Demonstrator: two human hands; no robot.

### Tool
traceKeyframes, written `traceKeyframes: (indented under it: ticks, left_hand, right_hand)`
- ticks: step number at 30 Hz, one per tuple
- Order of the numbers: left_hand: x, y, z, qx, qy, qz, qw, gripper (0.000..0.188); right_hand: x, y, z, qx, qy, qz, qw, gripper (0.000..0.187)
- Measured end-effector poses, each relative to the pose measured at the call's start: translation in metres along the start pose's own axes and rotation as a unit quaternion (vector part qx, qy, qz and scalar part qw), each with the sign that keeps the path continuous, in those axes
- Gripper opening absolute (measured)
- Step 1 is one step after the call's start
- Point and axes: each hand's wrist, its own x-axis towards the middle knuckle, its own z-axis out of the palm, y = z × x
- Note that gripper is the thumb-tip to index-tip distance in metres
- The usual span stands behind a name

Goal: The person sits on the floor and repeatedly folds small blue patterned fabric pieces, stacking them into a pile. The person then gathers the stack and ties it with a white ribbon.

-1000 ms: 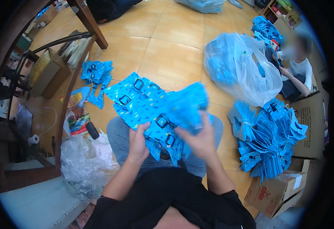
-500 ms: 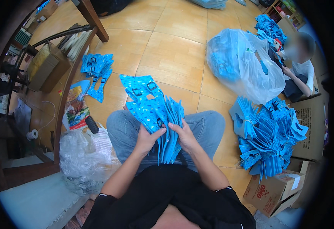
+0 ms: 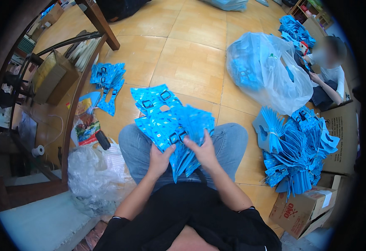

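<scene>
A thick fanned stack of flat blue printed cards (image 3: 170, 123) with small black-framed cutouts rests over my lap, above my blue jeans. My left hand (image 3: 160, 160) grips the stack's near left edge, thumb on top. My right hand (image 3: 204, 151) holds the near right part, fingers spread across the cards. Both hands sit close together at the stack's lower end.
A small heap of the same blue cards (image 3: 107, 81) lies on the tan tiled floor at left. A big pile of them (image 3: 295, 148) lies at right beside cardboard boxes (image 3: 302, 209). A clear plastic bag (image 3: 266, 71) holds more. Another person (image 3: 327, 75) sits at far right. Crumpled clear plastic (image 3: 93, 175) lies at lower left.
The wide fan of cards has been gathered into a tighter stack and drawn down onto my lap. My hands have moved closer together at its near end.
</scene>
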Motion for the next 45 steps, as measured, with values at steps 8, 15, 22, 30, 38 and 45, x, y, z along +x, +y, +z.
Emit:
traceKeyframes:
  ticks: [8,15,22,30,38,45]
  left_hand:
    - [-0.007,0.022,-0.006,-0.217,-0.139,0.058,0.965,0.06]
    - [-0.004,0.031,0.004,-0.05,-0.06,0.038,0.996,0.045]
    - [-0.002,0.027,0.004,-0.048,-0.091,0.037,0.994,0.041]
    - [0.0,0.028,0.018,-0.037,-0.068,0.03,0.997,0.035]
    - [-0.001,0.038,0.019,0.082,-0.01,0.087,0.993,0.033]
    - [-0.001,0.058,0.015,0.216,-0.036,0.103,0.97,0.04]
  right_hand:
    - [-0.021,-0.012,0.013,-0.232,-0.072,-0.178,0.954,0.064]
    - [-0.02,-0.019,0.008,-0.124,-0.085,-0.159,0.976,0.064]
    - [-0.018,-0.026,-0.016,-0.062,-0.094,-0.064,0.992,0.063]
    - [-0.024,-0.025,-0.011,-0.073,-0.103,-0.106,0.986,0.063]
    - [-0.023,-0.023,-0.021,-0.053,-0.041,-0.054,0.996,0.054]
    - [-0.014,-0.097,-0.035,0.049,0.088,-0.118,0.988,0.038]
